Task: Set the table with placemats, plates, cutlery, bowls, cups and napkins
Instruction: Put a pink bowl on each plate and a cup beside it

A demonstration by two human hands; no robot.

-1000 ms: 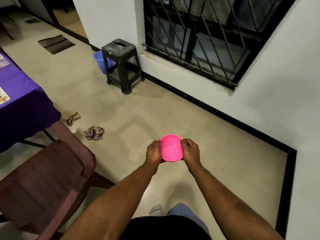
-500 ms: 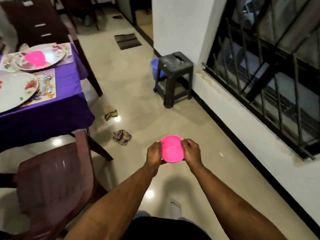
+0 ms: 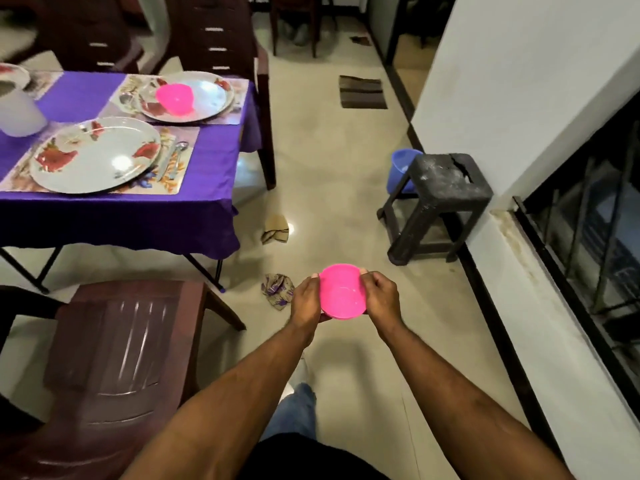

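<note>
A pink plastic bowl (image 3: 343, 292) is held over the floor between both hands: my left hand (image 3: 306, 299) grips its left side and my right hand (image 3: 381, 297) grips its right side. At the upper left stands the table under a purple cloth (image 3: 214, 143). On it a near flowered plate (image 3: 93, 155) lies on a placemat (image 3: 185, 140) with cutlery (image 3: 173, 159) to its right. A far plate (image 3: 207, 95) carries a second pink bowl (image 3: 174, 97).
A brown chair (image 3: 114, 344) stands at the lower left, another chair (image 3: 221, 32) behind the table. A black stool (image 3: 440, 199) and blue bucket (image 3: 400, 166) sit by the white wall. Cloth scraps (image 3: 277, 289) lie on the floor. A white jug (image 3: 17, 112) is on the table.
The view has swung left, bringing the set table and its plates fully into sight. Both hands keep the same hold on the pink bowl.
</note>
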